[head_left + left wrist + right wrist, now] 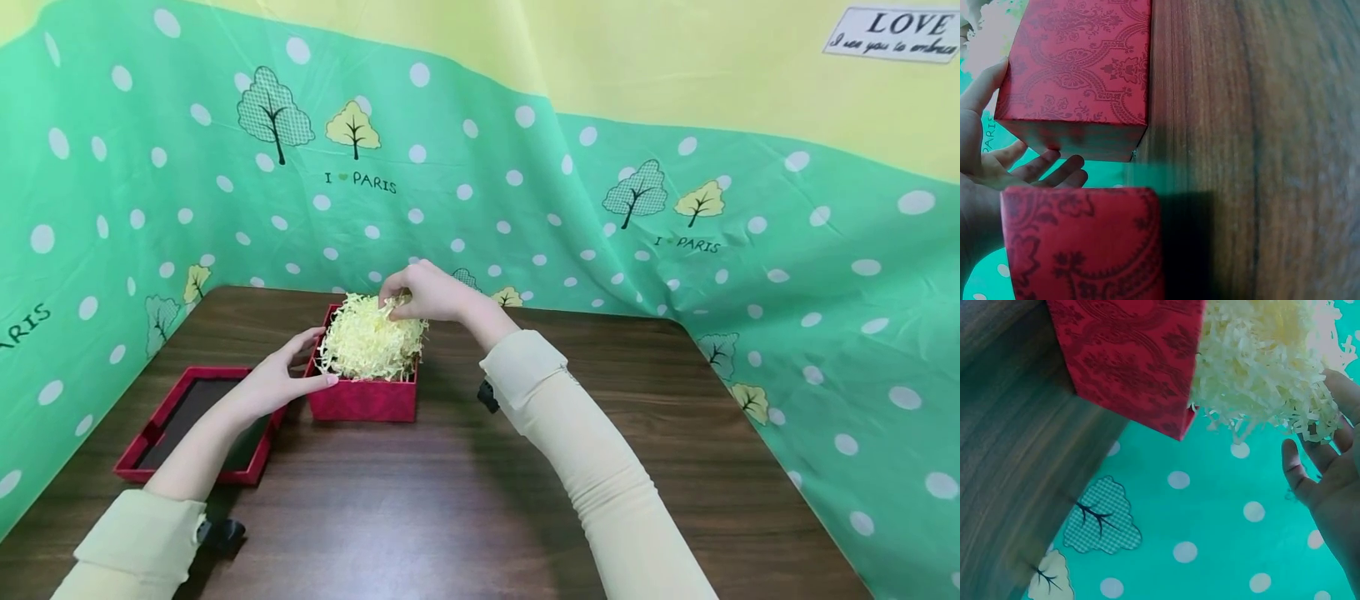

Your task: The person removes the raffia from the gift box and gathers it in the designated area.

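Observation:
A red patterned box [363, 402] stands on the table, heaped above its rim with pale yellow shredded paper [367, 342]. My left hand [273, 383] rests against the box's left front corner. Its thumb lies on the front rim and its fingers spread along the left side, as the left wrist view also shows. From the far right, my right hand [427, 292] reaches onto the top of the heap, fingertips curled into the shreds. In the right wrist view the thumb of the right hand [1329, 469] stands apart from the paper; some fingertips are hidden behind strands.
Left of the box lies a red lid [258, 467] with its dark inside facing up, partly under my left forearm. The brown wooden table [420, 517] extends forward and right. A green dotted curtain [480, 217] hangs close behind the table and along both sides.

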Demonstrator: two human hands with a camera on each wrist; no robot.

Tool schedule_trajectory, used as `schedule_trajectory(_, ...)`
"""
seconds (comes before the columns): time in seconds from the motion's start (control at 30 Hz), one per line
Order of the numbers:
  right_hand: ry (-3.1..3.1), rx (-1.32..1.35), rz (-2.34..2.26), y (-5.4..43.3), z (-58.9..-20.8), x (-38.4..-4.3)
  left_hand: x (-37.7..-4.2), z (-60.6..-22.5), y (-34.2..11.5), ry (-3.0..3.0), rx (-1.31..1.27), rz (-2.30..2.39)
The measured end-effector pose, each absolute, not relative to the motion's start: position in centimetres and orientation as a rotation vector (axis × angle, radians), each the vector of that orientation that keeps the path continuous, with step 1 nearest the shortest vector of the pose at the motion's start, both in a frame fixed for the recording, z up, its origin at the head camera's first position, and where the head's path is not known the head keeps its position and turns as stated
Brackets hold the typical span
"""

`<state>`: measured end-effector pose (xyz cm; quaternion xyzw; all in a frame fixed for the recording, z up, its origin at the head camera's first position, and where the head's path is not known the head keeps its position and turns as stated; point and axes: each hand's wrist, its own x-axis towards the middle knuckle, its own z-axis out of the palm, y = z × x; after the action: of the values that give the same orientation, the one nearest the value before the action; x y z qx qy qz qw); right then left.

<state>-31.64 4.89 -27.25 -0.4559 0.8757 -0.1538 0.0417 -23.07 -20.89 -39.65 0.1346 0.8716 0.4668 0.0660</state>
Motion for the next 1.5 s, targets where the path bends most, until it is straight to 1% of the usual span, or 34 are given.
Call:
schedule_trajectory(0.33, 2.679, -1.366, -0.578, 6.0, -24.9, -31.1, -23.3, -39.4, -20.8, 2.646, 0.402, 1.385)
schedule_trajectory(0.83, 2.716, -1.393, -0.567, 7.6, -21.6, -30.0, -23.1, -39.4, -20.8, 2.654, 0.418, 1.389)
schedule_trajectory(1.5, 2.788, -1.425, -0.623, 11.7, -18.7, -28.4, -22.7, -39.4, -20.8, 2.647, 0.401, 1.382)
